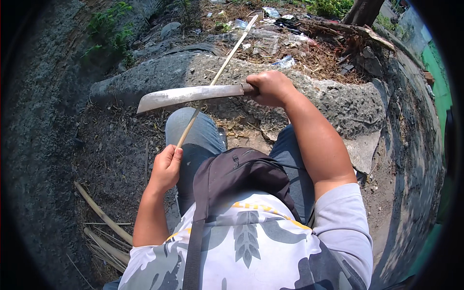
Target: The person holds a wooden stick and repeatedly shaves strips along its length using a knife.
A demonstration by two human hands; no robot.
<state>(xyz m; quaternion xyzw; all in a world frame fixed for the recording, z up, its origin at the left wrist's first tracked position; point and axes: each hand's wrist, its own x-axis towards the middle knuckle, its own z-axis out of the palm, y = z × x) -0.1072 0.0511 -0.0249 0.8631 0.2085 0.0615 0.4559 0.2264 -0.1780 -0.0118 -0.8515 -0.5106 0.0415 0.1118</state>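
My left hand [167,164] is closed around the lower end of a long, thin, pale stick [231,57], which slants up and away to the right. In my right hand [271,88] is the dark handle of a machete [193,94]. Its broad, worn blade points left and lies across the stick, covering a short part of it. Whether the edge touches the stick I cannot tell. Beyond the blade, the stick's far end reaches over the littered ground.
A rough concrete slab [333,104] lies in front of my knees. Several cut stalks [104,210] rest on the dirt at lower left. Plastic litter [285,62] and dry leaves lie beyond the slab, near a tree trunk [362,12]. A dark bag [241,174] sits on my lap.
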